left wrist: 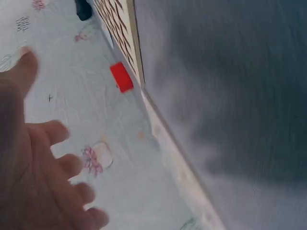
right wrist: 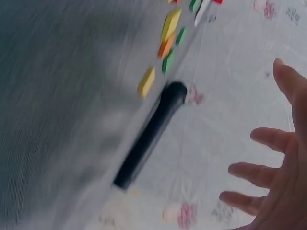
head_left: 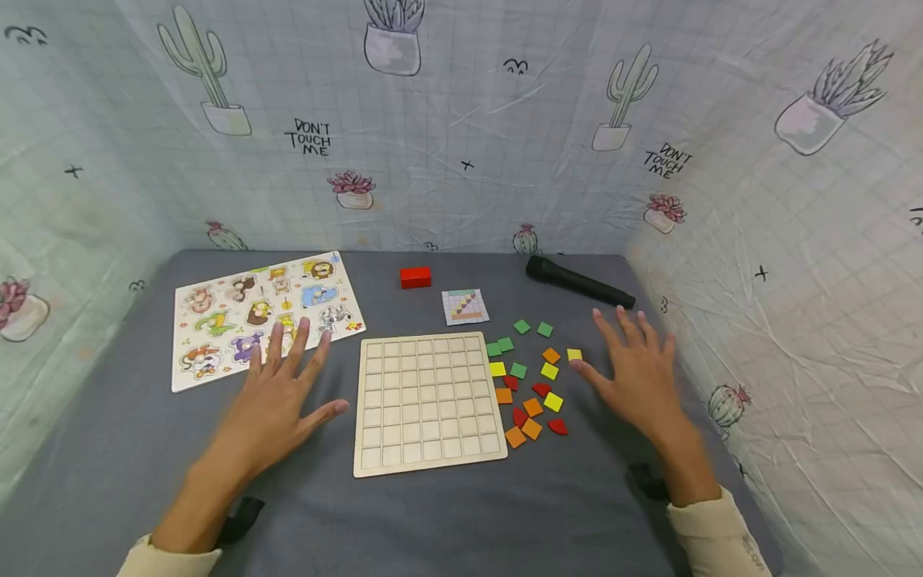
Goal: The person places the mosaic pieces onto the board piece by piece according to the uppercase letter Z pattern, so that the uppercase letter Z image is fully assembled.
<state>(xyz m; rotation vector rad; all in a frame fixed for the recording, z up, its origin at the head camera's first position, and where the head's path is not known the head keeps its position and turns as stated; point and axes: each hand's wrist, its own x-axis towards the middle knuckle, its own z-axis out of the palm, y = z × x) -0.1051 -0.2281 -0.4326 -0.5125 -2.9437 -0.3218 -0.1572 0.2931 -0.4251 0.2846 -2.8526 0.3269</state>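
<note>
Fingers (head_left: 296,350) splayed on both hands (head_left: 270,413) (head_left: 642,386)

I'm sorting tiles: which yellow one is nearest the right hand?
The rightmost yellow tile in the head view, by the right hand; the other three yellow tiles lie further left, nearer the board.

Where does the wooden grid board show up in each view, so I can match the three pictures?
Head: the wooden grid board lies just below the picture's centre, left of the coloured tiles.
Left wrist: at the top edge, left of centre, seen at a steep slant and cut off.
Right wrist: not in it.
Shared landmark: the patterned backdrop cloth, visible in all three views.
</note>
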